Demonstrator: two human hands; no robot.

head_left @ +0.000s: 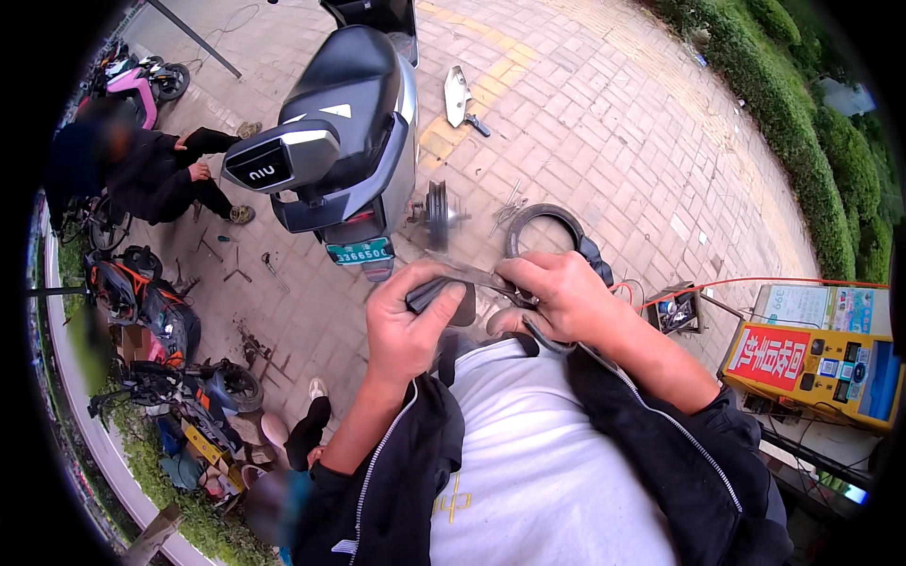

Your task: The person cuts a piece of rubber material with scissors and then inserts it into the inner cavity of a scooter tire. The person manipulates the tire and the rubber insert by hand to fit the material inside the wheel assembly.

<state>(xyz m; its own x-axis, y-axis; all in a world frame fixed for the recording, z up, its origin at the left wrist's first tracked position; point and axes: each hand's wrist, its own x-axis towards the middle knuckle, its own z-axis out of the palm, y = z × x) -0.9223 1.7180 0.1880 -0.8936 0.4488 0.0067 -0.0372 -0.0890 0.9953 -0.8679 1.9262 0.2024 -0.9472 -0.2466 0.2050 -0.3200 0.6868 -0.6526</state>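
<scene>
The left hand (404,316) and right hand (559,294) grip a dark strip (430,294), partly hiding a tire (545,210) near a wheel (437,219) and scooter (342,75)

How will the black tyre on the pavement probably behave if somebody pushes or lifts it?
The tyre appears to lie flat on the pavement, so a push would probably slide it rather than roll it. Paving shows through its open middle, so it is likely lighter than a complete wheel. Its thick, rubbery-looking ring might flex slightly when lifted.
</scene>
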